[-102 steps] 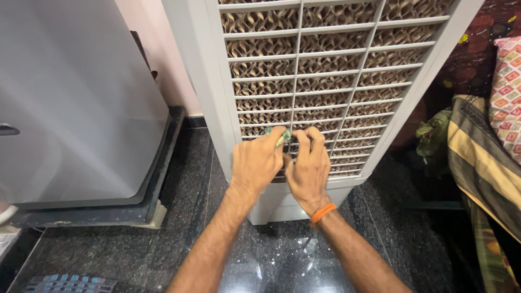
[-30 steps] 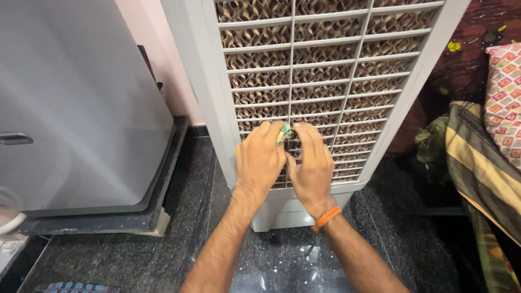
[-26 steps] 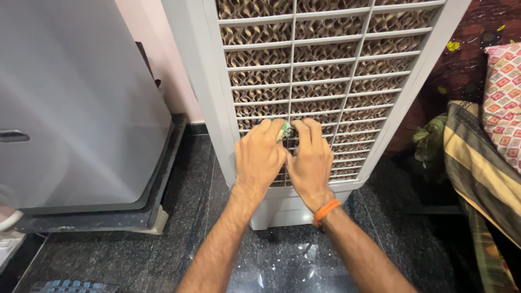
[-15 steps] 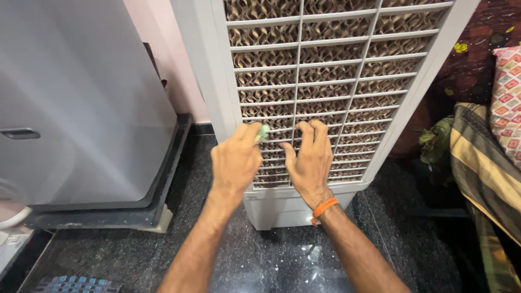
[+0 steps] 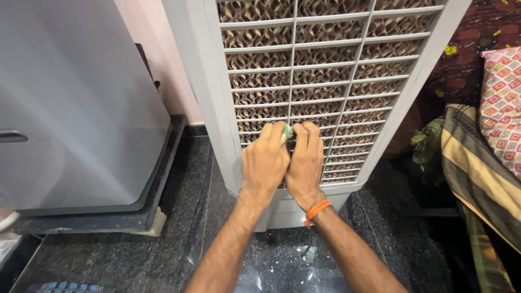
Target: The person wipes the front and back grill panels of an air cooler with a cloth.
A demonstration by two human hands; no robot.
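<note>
Green scrap (image 5: 286,133) — half-hidden between hands (image 5: 286,163)

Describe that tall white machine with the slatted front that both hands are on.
The tall white plastic air cooler stands upright on dark polished stone floor. Its grille of thin horizontal slats and two vertical bars covers brown honeycomb padding. Left hand, pinching a small green scrap, and right hand press against the lower slats.

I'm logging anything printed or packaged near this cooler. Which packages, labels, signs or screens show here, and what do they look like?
No package, label, sign or screen shows.
Small green piece: pinched at the left hand fingertips, against the cooler grille; crumpled, too small to tell its kind.
Right hand: beside it, fingers on the grille.
</note>
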